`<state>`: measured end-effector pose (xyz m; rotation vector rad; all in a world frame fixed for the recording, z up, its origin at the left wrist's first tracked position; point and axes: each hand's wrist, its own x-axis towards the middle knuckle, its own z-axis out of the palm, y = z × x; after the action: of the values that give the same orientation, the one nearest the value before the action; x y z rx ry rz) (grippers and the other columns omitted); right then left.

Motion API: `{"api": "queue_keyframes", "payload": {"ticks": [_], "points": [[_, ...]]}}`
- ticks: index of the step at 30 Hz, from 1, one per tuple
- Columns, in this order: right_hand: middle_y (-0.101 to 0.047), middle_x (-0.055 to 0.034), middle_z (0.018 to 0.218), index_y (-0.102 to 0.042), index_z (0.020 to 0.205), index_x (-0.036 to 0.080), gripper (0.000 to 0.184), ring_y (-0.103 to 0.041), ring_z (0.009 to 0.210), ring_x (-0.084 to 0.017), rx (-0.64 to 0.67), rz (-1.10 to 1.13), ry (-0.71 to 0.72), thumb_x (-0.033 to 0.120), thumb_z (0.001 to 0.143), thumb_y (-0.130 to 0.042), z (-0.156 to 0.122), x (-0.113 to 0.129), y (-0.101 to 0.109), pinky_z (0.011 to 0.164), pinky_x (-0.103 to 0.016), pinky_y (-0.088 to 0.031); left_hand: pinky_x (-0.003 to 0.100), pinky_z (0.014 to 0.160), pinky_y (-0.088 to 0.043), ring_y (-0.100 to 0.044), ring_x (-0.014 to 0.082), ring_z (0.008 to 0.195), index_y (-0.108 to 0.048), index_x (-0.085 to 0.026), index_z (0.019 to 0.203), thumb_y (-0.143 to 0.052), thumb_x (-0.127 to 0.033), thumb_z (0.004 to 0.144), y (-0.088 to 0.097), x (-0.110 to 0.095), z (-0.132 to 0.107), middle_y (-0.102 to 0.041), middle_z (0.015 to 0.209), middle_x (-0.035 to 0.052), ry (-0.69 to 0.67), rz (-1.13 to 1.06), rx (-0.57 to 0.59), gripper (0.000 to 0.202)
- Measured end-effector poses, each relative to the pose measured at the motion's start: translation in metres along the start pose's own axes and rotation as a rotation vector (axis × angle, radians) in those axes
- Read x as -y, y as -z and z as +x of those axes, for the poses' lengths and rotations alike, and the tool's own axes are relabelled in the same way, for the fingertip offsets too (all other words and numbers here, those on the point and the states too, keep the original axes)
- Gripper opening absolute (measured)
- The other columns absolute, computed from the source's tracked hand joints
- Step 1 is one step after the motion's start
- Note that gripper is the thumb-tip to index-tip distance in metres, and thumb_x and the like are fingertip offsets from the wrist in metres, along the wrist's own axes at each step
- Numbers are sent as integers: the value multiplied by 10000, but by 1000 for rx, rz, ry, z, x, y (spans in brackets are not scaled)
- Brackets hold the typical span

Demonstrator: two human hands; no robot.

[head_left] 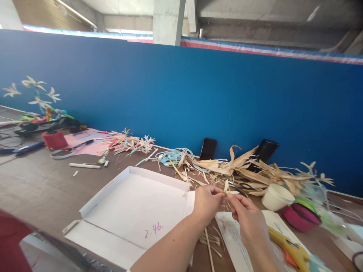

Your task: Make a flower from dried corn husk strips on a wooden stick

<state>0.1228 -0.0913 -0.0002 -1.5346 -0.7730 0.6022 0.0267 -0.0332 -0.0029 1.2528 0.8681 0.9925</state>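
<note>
Over the table, my left hand (208, 200) and my right hand (246, 215) meet, both closed in a pinch. Between their fingertips is a small husk flower (227, 187) with pale, pointed petals; its base is hidden by the fingers. Left of my hands lies an open white cardboard box (136, 204) with "2.46." written in pink. Printed paper sheets (231, 236) lie under my right hand. Beside my right forearm is a yellow glue gun (292, 247) with an orange trigger. Dry corn husks (232, 162) are heaped just behind my hands.
A white paper cup (278, 197) and a magenta pouch (302, 216) stand to the right. A phone (208, 149) leans on the blue partition (181, 94). Husk flowers (141, 143), a white pen (85, 165) and a red thread spool (55, 139) lie to the left.
</note>
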Motion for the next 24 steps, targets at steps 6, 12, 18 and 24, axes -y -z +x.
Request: {"api": "queue_keyframes", "payload": {"ticks": [6,12,18,24], "points": [[-415,55,451,-650,744,165,309,-333,455,-98,-18,-17,18,452,632,-665,0,-2,0,418,-226,-248,191,512,-467,-578,110,539,-657,-156,724,-557,-213,655,0,1,0,-636,596,6,-8,31,9,134],[-434,50,440,-657,751,176,341,-357,449,-114,-46,-90,50,495,632,-645,0,-3,1,423,-238,-270,176,501,-448,-562,99,543,-658,-159,740,-529,-204,669,0,5,1,-644,626,8,-51,84,14,154],[-460,46,454,-667,787,178,358,-385,462,-118,-49,-220,92,506,652,-619,-1,0,3,440,-238,-293,173,520,-435,-570,99,569,-663,-172,721,-511,-180,662,0,9,1,-645,627,-3,-106,128,3,163],[-481,41,449,-672,757,183,341,-401,459,-120,-48,-266,95,503,660,-605,0,1,5,444,-236,-302,191,537,-438,-588,113,593,-668,-175,756,-516,-206,675,0,10,2,-651,631,-4,-97,146,-9,175]]}}
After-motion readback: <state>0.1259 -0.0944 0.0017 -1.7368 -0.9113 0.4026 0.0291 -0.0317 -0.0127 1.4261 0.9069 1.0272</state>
